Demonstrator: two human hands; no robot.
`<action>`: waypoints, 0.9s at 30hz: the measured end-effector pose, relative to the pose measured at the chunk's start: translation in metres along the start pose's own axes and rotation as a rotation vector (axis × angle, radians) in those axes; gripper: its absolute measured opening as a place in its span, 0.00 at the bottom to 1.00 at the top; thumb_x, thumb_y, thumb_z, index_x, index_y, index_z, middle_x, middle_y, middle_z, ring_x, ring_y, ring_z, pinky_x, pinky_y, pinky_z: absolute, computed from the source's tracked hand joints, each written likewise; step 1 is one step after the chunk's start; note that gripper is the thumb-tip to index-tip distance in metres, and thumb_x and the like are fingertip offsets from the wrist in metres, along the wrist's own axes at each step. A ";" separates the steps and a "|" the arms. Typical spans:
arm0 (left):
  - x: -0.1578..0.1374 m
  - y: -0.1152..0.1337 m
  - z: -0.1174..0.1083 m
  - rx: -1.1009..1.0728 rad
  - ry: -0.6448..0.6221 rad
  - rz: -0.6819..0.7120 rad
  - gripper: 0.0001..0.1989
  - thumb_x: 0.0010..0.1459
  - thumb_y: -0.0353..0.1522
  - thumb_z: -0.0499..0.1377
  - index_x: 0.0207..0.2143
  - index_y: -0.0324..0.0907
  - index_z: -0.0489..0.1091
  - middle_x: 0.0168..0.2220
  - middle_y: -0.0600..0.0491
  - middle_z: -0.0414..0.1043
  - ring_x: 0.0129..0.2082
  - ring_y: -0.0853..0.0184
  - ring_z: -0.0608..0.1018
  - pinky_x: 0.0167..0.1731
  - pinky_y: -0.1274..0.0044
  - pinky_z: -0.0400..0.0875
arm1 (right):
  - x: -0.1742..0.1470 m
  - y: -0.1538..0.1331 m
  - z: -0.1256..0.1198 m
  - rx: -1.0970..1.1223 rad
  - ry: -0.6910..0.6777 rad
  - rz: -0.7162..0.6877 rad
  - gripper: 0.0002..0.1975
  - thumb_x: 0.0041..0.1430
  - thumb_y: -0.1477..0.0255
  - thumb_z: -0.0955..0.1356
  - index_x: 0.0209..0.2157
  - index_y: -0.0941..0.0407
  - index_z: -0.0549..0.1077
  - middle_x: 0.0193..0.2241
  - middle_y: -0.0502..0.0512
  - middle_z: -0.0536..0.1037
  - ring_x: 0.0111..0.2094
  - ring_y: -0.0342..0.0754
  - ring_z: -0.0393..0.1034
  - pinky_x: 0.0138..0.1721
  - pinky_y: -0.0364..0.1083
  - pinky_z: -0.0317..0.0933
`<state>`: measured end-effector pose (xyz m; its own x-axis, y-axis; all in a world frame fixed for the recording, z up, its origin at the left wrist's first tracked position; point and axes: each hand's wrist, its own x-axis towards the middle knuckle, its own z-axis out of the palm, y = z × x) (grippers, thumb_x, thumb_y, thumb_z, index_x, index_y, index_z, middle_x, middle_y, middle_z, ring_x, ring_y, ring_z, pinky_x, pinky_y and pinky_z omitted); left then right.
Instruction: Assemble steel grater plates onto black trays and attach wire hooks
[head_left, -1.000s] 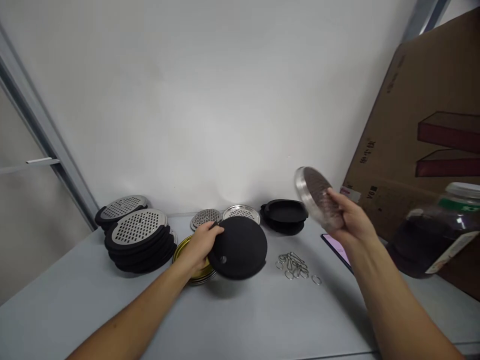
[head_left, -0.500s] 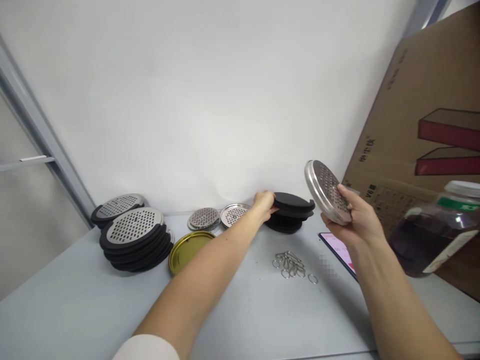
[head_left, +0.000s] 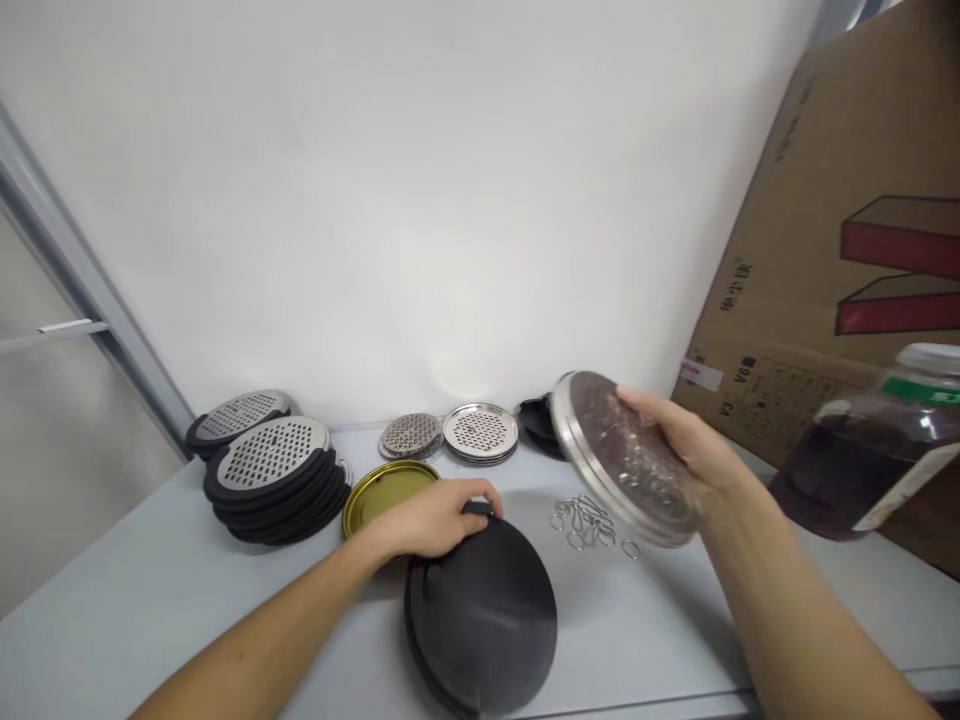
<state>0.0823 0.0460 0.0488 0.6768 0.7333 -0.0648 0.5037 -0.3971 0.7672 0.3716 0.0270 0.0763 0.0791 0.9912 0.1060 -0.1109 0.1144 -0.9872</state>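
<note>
My left hand (head_left: 442,515) pinches the notched edge of a round black disc (head_left: 491,625), tilted up above the front of the table. In my right hand (head_left: 679,440) are round silver metal grater discs (head_left: 600,460), stacked face to face and smeared by motion; how many I cannot tell. Below them lie several small wire rings and hooks (head_left: 586,522). Partly behind my left wrist is a gold round lid (head_left: 386,487). More black discs (head_left: 536,420) sit against the wall, partly covered by the metal discs.
To the left, black discs with perforated metal inserts (head_left: 274,480) form a stack. Flat perforated discs (head_left: 480,432) and a textured one (head_left: 410,436) lie along the wall. A jar of dark liquid (head_left: 877,450) and a large cardboard box (head_left: 810,300) stand at right.
My left hand has brought a black disc from the pile by the wall to the front. My right hand has lowered the metal discs leftward, and the phone is now out of sight.
</note>
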 end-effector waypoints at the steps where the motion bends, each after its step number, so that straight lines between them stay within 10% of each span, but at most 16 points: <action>1: -0.007 -0.005 0.003 0.015 0.009 0.017 0.11 0.55 0.35 0.56 0.40 0.49 0.75 0.34 0.55 0.76 0.32 0.64 0.75 0.31 0.78 0.66 | 0.002 0.004 0.006 0.009 -0.067 0.072 0.13 0.53 0.61 0.70 0.30 0.57 0.75 0.24 0.57 0.79 0.24 0.51 0.75 0.24 0.46 0.69; 13: -0.021 -0.009 0.003 -0.429 0.335 0.139 0.14 0.51 0.32 0.61 0.43 0.45 0.74 0.44 0.49 0.76 0.48 0.57 0.74 0.51 0.68 0.65 | 0.005 0.053 0.067 -0.110 -0.143 0.070 0.20 0.54 0.55 0.69 0.40 0.57 0.73 0.36 0.60 0.79 0.35 0.53 0.74 0.35 0.49 0.68; 19: -0.027 -0.009 -0.003 -1.162 0.100 -0.043 0.18 0.56 0.39 0.59 0.45 0.39 0.71 0.43 0.43 0.74 0.41 0.59 0.76 0.41 0.66 0.73 | 0.001 0.080 0.088 -0.250 0.044 -0.119 0.21 0.57 0.54 0.66 0.44 0.54 0.68 0.36 0.56 0.75 0.36 0.53 0.72 0.37 0.51 0.68; 24: -0.028 -0.004 0.009 -1.028 0.271 -0.091 0.22 0.51 0.32 0.64 0.49 0.38 0.69 0.40 0.44 0.76 0.35 0.63 0.77 0.36 0.72 0.73 | -0.014 0.071 0.097 -0.759 0.064 -0.553 0.26 0.53 0.56 0.69 0.52 0.51 0.69 0.56 0.62 0.62 0.58 0.63 0.55 0.58 0.63 0.52; 27: -0.028 0.000 0.011 -0.909 0.392 -0.054 0.23 0.52 0.32 0.61 0.52 0.41 0.68 0.41 0.48 0.76 0.36 0.63 0.78 0.35 0.73 0.73 | -0.024 0.060 0.098 -0.877 -0.182 -0.612 0.44 0.45 0.54 0.74 0.62 0.45 0.56 0.65 0.58 0.47 0.64 0.66 0.42 0.61 0.64 0.47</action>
<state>0.0700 0.0193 0.0437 0.3568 0.9339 -0.0244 -0.1857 0.0965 0.9779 0.2662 0.0163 0.0259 -0.2757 0.7855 0.5540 0.6497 0.5771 -0.4949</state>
